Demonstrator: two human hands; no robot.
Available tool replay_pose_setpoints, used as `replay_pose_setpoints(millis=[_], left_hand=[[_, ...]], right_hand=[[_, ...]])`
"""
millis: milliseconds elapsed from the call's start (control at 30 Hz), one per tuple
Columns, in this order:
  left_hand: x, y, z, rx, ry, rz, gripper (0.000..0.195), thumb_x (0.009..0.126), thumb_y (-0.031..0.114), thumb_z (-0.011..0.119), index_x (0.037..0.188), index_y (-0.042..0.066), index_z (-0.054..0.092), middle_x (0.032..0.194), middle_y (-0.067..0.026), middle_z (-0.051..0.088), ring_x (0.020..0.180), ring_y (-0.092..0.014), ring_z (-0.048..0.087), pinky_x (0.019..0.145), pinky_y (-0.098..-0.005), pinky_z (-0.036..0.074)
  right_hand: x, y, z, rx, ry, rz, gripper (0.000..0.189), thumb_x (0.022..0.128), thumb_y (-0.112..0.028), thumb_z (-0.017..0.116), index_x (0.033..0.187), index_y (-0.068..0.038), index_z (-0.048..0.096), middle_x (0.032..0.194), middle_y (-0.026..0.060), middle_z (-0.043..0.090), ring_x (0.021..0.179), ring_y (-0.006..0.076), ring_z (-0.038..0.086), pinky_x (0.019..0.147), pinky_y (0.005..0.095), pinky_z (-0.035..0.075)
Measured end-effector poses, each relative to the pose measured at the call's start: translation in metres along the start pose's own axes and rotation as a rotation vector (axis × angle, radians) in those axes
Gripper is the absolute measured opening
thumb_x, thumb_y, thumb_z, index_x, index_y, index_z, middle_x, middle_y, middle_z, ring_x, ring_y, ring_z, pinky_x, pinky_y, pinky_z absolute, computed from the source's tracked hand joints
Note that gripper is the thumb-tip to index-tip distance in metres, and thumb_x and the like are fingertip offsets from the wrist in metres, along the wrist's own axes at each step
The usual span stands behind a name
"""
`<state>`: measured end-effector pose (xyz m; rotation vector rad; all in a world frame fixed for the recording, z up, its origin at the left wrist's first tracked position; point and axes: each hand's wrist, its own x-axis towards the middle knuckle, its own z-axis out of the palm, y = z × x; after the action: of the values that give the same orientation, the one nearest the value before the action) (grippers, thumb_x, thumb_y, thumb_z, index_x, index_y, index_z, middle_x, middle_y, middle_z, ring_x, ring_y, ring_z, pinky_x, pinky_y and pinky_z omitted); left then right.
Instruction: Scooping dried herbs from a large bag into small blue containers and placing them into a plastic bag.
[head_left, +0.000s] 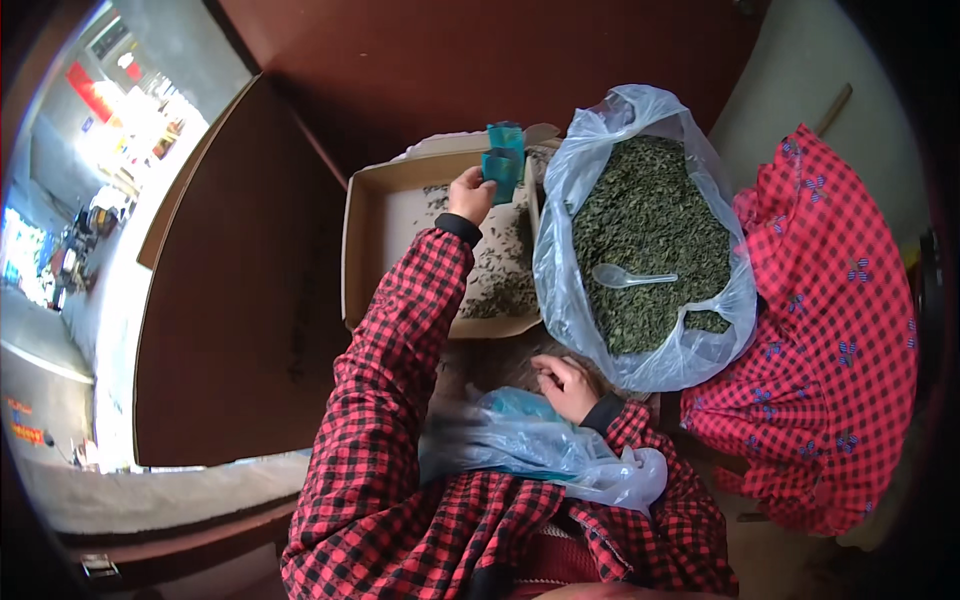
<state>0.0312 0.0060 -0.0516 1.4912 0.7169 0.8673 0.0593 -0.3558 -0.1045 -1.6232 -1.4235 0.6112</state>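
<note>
My left hand (471, 196) reaches over a shallow cardboard box (360, 247) and holds a small teal packet (500, 177) by its edge. Behind it is another teal packet (506, 138), partly overlapped; whether my hand holds that one too, I cannot tell. Dried leaves (504, 294) lie scattered over the box floor. My right hand (568, 386) rests near my lap with fingers curled, beside a clear plastic bag (525, 442) with teal contents; no held object shows. To the right, a large clear plastic bag (553, 262) is full of dried green leaves, with a clear plastic spoon (630, 277) on top.
A brown panel (232, 300) stands left of the box, and a dark red surface (487, 60) rises behind it. Red checked cloth (817, 315) with small printed motifs lies right of the large bag. A wooden stick (834, 109) leans at the upper right.
</note>
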Motion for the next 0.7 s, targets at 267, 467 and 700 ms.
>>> replay_pose_setpoints(millis=[267, 467, 700], left_hand=[[0.037, -0.028, 0.033, 0.554, 0.184, 0.041, 0.033, 0.085, 0.022, 0.066, 0.108, -0.001, 0.063, 0.099, -0.0232, 0.070, 0.094, -0.039, 0.068, 0.083, -0.0466, 0.053], [0.035, -0.014, 0.022, 0.805, 0.132, 0.027, 0.038, 0.090, 0.031, 0.062, 0.111, 0.000, 0.058, 0.109, -0.0252, 0.068, 0.101, -0.043, 0.065, 0.090, -0.0510, 0.051], [0.042, 0.013, 0.022, 1.037, -0.029, -0.105, 0.048, 0.094, 0.044, 0.055, 0.114, 0.001, 0.058, 0.113, -0.0239, 0.068, 0.106, -0.040, 0.066, 0.094, -0.0491, 0.051]], right_hand=[[0.005, -0.005, -0.007, -0.008, 0.038, -0.018, 0.025, 0.089, -0.008, 0.063, 0.114, -0.003, 0.067, 0.094, 0.0123, 0.070, 0.081, 0.0248, 0.067, 0.074, 0.0358, 0.053], [0.013, -0.015, -0.006, 0.029, 0.015, 0.005, 0.024, 0.088, -0.005, 0.062, 0.112, -0.003, 0.067, 0.097, 0.0145, 0.070, 0.088, 0.0319, 0.066, 0.080, 0.0400, 0.053], [0.012, -0.012, -0.005, 0.041, 0.005, 0.031, 0.024, 0.088, -0.005, 0.062, 0.111, -0.003, 0.067, 0.096, 0.0138, 0.070, 0.087, 0.0304, 0.066, 0.079, 0.0388, 0.053]])
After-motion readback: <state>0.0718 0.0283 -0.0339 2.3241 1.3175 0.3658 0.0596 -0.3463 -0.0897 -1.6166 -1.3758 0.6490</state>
